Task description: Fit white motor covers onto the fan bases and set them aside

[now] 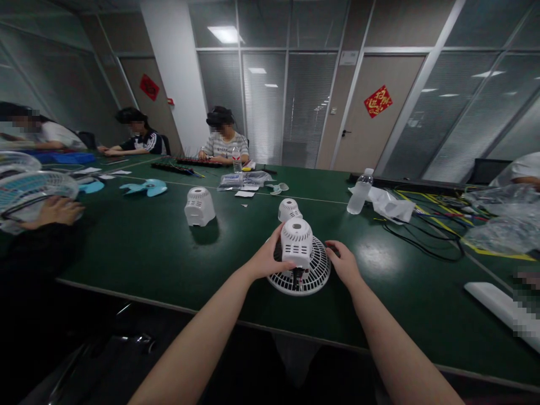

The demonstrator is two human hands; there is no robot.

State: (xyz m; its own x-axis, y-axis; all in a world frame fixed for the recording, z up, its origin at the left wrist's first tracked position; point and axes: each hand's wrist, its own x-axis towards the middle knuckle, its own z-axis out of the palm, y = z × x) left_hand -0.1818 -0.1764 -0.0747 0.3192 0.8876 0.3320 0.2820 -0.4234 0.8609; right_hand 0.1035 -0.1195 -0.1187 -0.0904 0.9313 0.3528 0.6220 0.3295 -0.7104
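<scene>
In front of me a round white fan grille (319, 279) lies on the green table. A white slotted motor housing (296, 242) sits above its middle, with dark wiring (298, 275) showing at its lower front. My left hand (270, 259) is closed round the housing's left side, thumb across the front. At the grille's right edge, my right hand (343, 264) has its fingers curled against the rim; their far side is hidden. Just behind stands another white housing (289, 209), partly covered by the held one. A third housing (199, 207) stands farther left.
Light-blue fan blades (145, 188) lie at the left, near a co-worker's hand (59, 212) on another grille (37, 185). A water bottle (360, 192), crumpled white wrapping (392, 205) and black cables (426, 239) lie to the right. Other people sit across the table.
</scene>
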